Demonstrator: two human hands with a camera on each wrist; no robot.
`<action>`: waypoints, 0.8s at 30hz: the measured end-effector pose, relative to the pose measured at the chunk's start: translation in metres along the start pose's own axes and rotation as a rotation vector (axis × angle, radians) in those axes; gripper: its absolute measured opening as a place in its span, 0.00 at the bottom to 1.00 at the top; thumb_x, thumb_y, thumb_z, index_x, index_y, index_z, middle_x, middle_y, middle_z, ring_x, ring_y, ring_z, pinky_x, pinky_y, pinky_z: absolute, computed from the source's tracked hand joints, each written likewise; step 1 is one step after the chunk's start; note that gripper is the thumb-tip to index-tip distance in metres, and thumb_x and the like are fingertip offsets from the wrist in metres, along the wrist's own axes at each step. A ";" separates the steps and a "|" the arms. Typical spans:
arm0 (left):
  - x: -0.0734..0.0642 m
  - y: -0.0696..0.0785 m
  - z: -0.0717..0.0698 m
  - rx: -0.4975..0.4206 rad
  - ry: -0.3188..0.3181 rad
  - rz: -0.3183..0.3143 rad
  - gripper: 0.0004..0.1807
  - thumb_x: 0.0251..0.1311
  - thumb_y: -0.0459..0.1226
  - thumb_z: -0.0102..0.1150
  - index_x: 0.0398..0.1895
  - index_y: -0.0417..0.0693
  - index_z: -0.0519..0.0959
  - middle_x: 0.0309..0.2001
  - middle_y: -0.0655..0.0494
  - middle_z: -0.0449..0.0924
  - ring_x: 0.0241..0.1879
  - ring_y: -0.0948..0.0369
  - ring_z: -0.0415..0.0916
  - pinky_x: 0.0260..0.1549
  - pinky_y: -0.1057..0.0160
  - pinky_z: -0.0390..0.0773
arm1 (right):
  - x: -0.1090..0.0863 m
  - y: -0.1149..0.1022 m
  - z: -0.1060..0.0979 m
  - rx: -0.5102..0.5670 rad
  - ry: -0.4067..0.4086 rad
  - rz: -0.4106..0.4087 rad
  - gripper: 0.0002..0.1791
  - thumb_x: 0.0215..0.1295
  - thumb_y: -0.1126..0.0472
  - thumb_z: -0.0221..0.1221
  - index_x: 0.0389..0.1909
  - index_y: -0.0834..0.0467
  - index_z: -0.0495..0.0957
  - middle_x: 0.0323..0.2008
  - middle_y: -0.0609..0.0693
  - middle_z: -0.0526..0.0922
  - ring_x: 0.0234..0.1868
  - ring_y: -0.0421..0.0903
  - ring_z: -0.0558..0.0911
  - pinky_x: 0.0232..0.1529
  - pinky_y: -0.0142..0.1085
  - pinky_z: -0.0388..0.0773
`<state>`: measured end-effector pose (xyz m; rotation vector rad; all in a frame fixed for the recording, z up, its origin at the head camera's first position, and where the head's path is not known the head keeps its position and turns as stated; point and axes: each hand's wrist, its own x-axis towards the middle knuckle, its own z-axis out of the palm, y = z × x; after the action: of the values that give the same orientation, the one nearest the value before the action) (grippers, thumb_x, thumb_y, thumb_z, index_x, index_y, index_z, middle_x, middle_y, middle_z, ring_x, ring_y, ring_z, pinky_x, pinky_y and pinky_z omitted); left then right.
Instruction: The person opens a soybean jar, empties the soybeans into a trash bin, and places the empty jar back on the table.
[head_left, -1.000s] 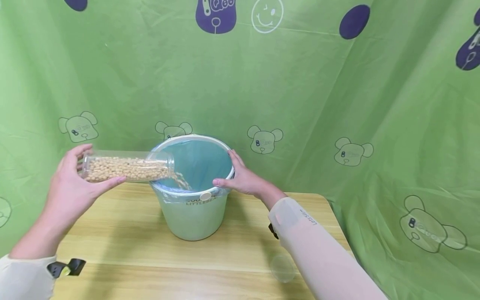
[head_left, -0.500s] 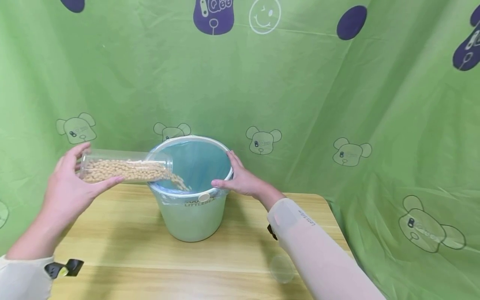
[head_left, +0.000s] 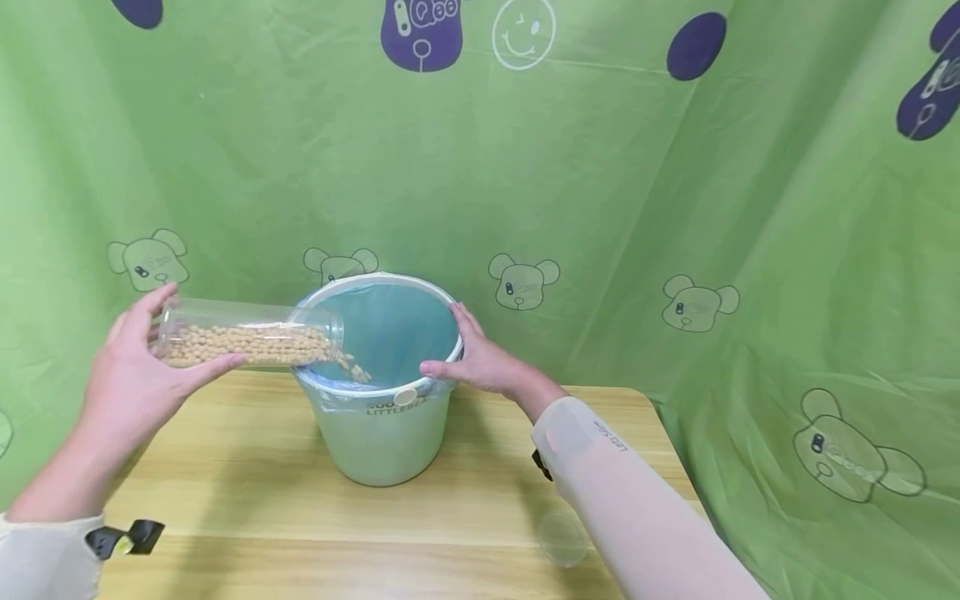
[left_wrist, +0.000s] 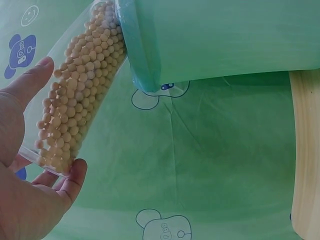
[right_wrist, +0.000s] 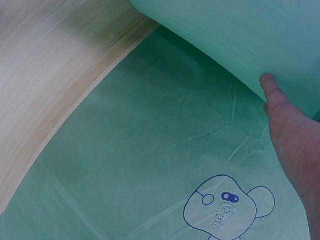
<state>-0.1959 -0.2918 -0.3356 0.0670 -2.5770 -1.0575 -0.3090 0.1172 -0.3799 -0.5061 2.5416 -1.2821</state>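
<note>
A clear plastic jar (head_left: 247,312) of soybeans (left_wrist: 80,95) lies almost on its side in my left hand (head_left: 138,358), its open mouth over the left rim of a pale green waste bin (head_left: 386,442). My left fingers and thumb wrap the jar's base end. Beans spill from the mouth in a short stream (head_left: 356,368) into the bin, which has a bluish bag liner (head_left: 397,325) under its white ring. On the bin's right side, my right hand (head_left: 483,358) holds the rim, thumb at the near edge and fingers round the outer side. The bin's bottom is hidden.
The bin stands on a light wooden table (head_left: 300,533). A clear round disc (head_left: 562,537) lies on the table near my right sleeve. Green printed cloth (head_left: 600,183) hangs behind the table and down its right side.
The beans in the jar have sunk lower and their stream has become thinner and shorter. Both hands keep their places on the jar and the bin; the head view has shifted slightly.
</note>
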 end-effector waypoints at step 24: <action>0.000 0.006 0.001 -0.062 -0.006 -0.031 0.72 0.57 0.55 0.82 0.90 0.53 0.37 0.88 0.36 0.48 0.78 0.25 0.58 0.70 0.19 0.65 | 0.000 0.001 0.001 -0.010 0.006 0.008 0.73 0.61 0.42 0.78 0.90 0.42 0.31 0.90 0.50 0.24 0.90 0.66 0.40 0.87 0.63 0.47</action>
<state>-0.1960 -0.2867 -0.3315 0.0877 -2.5544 -1.1499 -0.3087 0.1169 -0.3812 -0.4936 2.5541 -1.2703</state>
